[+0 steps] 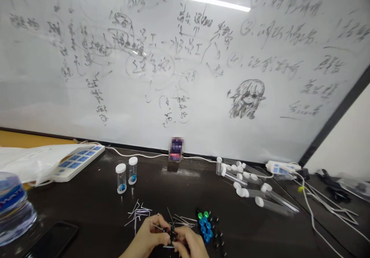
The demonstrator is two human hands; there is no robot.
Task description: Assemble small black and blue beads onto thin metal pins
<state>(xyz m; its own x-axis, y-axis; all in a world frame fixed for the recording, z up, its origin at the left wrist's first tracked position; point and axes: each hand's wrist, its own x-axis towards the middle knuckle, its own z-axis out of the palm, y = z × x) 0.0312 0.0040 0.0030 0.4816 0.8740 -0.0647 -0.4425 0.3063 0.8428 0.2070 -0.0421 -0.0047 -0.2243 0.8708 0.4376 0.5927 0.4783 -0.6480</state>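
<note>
At the bottom middle of the head view, my left hand and my right hand meet with fingers closed around small black parts. Their exact kind is partly hidden by the fingertips. Thin metal rods stick out near the left fingers. Beyond my left hand lies a loose pile of bent metal rods, and more thin rods lie beyond my right hand. Right of that hand sit several blue wheel-like pieces, two green ones and scattered small black pieces.
Two capped clear tubes with blue pieces inside stand at left. Several white-capped tubes lie at right. A water bottle, a phone and a power strip are at left. A whiteboard rises behind.
</note>
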